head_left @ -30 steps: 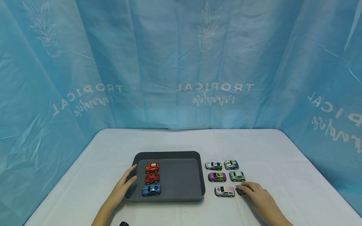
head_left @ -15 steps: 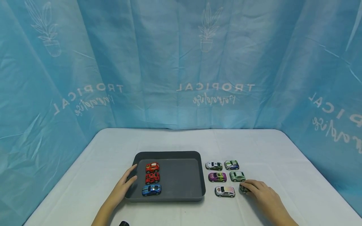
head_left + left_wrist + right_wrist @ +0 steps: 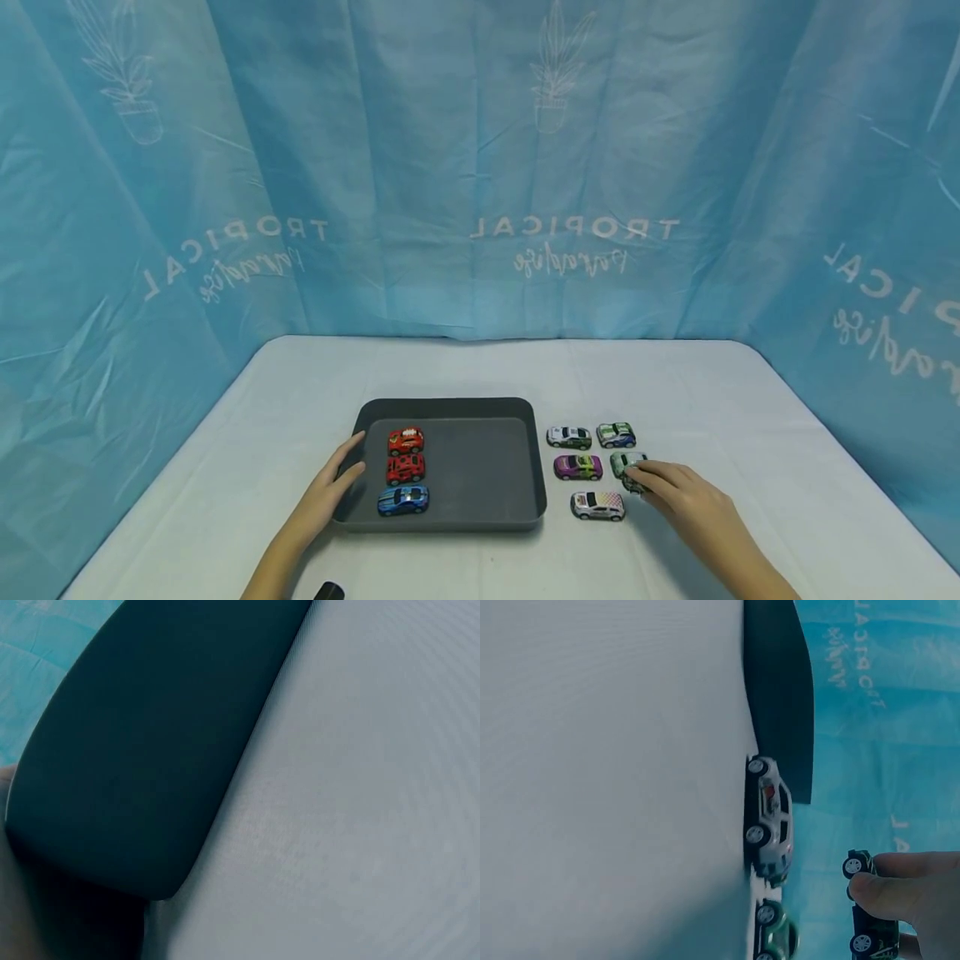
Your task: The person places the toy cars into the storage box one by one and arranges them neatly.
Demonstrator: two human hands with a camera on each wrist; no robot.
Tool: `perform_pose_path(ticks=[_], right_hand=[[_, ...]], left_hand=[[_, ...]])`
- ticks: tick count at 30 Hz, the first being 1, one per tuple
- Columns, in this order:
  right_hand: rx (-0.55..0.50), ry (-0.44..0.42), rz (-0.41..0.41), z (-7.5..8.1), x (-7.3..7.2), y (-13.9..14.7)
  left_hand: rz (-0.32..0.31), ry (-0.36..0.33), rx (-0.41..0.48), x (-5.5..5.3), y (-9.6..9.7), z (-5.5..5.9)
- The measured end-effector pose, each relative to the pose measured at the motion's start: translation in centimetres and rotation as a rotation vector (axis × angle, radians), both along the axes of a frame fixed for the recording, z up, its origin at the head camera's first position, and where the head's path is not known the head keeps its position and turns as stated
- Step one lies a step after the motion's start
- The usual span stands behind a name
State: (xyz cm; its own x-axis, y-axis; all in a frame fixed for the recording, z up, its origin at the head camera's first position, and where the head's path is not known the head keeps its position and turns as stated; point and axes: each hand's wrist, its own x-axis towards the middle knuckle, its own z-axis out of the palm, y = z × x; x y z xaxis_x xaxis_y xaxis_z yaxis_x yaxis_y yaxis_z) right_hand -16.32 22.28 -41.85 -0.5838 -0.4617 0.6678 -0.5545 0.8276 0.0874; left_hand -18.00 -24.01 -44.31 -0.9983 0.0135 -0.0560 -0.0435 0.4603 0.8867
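Note:
My right hand (image 3: 690,508) pinches a dark green toy car (image 3: 874,934) between thumb and fingers, raised off the table in the right wrist view. In the head view this car partly covers a mint green toy car (image 3: 624,460) behind it. My left hand (image 3: 322,492) rests at the left rim of a dark grey tray (image 3: 487,475), fingers fairly straight. Inside the tray, along its left side, are two red toy cars (image 3: 406,468) and a blue toy car (image 3: 403,500). The left wrist view shows mostly the tray's outer wall (image 3: 150,750).
Right of the tray stand a white-and-green car (image 3: 568,437), a green-and-blue car (image 3: 617,434), a purple car (image 3: 578,467) and a silver-white car (image 3: 597,506). A black object (image 3: 329,591) shows at the front edge. Blue curtains (image 3: 480,167) surround the white table (image 3: 675,392).
My right hand has drawn the dark green car slightly right, then lifted it up and back left towards the mint green car. The left hand keeps its place at the tray.

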Motion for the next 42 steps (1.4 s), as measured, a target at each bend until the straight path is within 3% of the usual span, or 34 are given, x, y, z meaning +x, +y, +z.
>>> perform_pose_path(ticks=[6, 13, 20, 27, 34, 42], right_hand=[[-0.004, 0.037, 0.073, 1.3, -0.7, -2.3], [0.046, 0.018, 0.140, 2.2, -1.3, -5.3], [0.039, -0.009, 0.255, 2.4, -1.7, -8.8], [0.060, 0.027, 0.354, 2.1, -2.1, -12.5], [0.132, -0.121, 0.401, 1.2, -2.6, -15.3], [0.207, -0.293, 0.388, 0.8, -3.2, -16.8]], left_hand=[[-0.011, 0.018, 0.008, -0.1, -0.1, 0.1], [-0.010, 0.019, 0.006, -0.2, -0.2, 0.1], [-0.004, 0.014, 0.007, -0.1, 0.0, 0.1], [0.000, 0.009, -0.004, 0.0, 0.0, 0.2], [0.017, -0.005, -0.032, 0.0, 0.1, 0.1], [0.028, -0.034, -0.019, 0.0, 0.3, 0.2]])
